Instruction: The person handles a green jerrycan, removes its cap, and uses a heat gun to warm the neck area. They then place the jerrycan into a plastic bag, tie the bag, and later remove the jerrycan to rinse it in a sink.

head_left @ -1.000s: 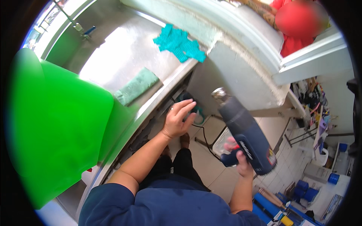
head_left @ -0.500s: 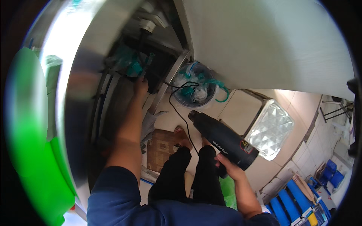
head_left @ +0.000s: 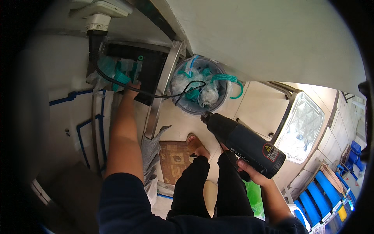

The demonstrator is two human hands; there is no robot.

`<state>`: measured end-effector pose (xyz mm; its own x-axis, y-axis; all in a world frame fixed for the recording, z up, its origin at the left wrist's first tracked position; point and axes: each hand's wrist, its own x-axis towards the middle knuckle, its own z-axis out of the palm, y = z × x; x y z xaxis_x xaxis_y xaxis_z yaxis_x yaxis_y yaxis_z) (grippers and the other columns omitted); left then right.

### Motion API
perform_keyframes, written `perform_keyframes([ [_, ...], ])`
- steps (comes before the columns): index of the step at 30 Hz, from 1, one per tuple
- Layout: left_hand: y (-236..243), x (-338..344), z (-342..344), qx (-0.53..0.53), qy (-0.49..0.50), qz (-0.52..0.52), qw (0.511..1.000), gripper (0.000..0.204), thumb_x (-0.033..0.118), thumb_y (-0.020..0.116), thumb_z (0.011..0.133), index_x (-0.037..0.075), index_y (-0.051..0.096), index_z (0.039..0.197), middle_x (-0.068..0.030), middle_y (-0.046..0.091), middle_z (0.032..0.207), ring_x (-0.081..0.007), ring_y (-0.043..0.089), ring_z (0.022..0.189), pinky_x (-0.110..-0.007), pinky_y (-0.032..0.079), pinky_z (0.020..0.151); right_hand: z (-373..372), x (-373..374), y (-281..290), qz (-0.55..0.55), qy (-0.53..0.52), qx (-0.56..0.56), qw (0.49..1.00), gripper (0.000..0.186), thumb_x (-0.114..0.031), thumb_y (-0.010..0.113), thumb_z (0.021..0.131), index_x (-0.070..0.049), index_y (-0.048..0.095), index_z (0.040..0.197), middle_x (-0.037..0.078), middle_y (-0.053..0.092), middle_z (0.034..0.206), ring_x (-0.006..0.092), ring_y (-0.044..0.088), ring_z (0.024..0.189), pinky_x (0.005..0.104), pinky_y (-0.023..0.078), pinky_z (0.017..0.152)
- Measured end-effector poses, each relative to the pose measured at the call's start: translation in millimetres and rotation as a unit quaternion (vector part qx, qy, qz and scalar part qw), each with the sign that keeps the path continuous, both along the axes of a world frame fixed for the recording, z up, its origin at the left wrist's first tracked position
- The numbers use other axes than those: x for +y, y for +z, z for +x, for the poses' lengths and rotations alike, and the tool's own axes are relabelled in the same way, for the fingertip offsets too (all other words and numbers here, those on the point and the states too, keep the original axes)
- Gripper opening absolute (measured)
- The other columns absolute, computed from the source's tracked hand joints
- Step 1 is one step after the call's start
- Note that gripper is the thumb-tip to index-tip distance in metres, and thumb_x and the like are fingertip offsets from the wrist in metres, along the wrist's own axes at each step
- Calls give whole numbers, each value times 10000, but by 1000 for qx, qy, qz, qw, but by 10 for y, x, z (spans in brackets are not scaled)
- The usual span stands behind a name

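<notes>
My right hand (head_left: 251, 171) grips the handle of a black heat gun (head_left: 241, 140), its nozzle pointing up and left over the floor. At the far left, my left hand (head_left: 133, 89) reaches into a low recess, to a dark box (head_left: 154, 74) holding teal and clear plastic pieces (head_left: 121, 77). Its fingers look closed, but what they hold is partly hidden by the plastic and by a black cord (head_left: 117, 81). The cord runs from a white plug (head_left: 97, 22), across the left wrist and over a bin (head_left: 224, 103).
The grey bin is full of clear and teal plastic scraps. Right of it leans a folding chair with a shiny silver seat (head_left: 300, 126). A steel frame leg (head_left: 156, 113) stands beside my left forearm. A brown mat (head_left: 171, 162) lies by my foot; blue slatted things (head_left: 317, 199) are at lower right.
The view has swung left, showing more of the recess, plug and box. My left hand remains at the box among the plastic pieces. The heat gun stays in my right hand.
</notes>
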<state>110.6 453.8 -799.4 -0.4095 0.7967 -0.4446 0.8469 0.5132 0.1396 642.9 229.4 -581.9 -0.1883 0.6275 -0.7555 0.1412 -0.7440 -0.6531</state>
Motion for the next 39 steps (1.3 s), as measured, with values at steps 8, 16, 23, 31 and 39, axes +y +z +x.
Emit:
perform_keyframes([
  [8, 50, -462, 495, -67, -58, -21, 996, 783, 396, 607, 916, -16, 259, 1483, -283, 380, 1467, -415, 393, 1355, -456, 345, 1111, -115, -21, 179, -33, 9, -6, 999, 265, -251, 743, 879, -50, 649, 1026, 46, 658, 846, 149, 627, 760, 304, 518, 713],
  [16, -228, 63, -56, -2, -67, 45, 997, 859, 414, 644, 887, -20, 210, 1488, -307, 385, 1446, -446, 410, 1320, -462, 349, 1104, -53, -22, -12, -4, 79, -35, 996, 331, -273, 730, 884, -66, 652, 1131, 78, 678, 1052, 219, 630, 961, 341, 496, 870],
  [23, 192, -474, 646, -47, -174, 36, 983, 710, 357, 626, 911, -44, 354, 1430, -303, 427, 1411, -435, 391, 1339, -444, 343, 1114, -175, -52, -57, 55, 69, -30, 996, 159, -156, 719, 892, -40, 647, 975, 35, 639, 775, 132, 615, 699, 277, 517, 658],
  [31, 163, -223, 308, 64, -91, 210, 971, 594, 344, 698, 864, -19, 544, 1308, -258, 574, 1282, -418, 557, 1171, -474, 444, 983, -112, 4, -41, 6, 71, -17, 997, 322, -271, 725, 887, -66, 653, 1124, 86, 676, 1039, 232, 630, 957, 344, 500, 863],
  [39, 44, -151, 38, 106, -8, 62, 992, 574, 324, 702, 874, 52, 520, 1346, -233, 562, 1297, -395, 544, 1196, -473, 456, 1002, -143, -9, -49, 12, 86, -23, 996, 323, -275, 723, 888, -68, 656, 1127, 89, 678, 1046, 236, 631, 967, 350, 497, 868],
])
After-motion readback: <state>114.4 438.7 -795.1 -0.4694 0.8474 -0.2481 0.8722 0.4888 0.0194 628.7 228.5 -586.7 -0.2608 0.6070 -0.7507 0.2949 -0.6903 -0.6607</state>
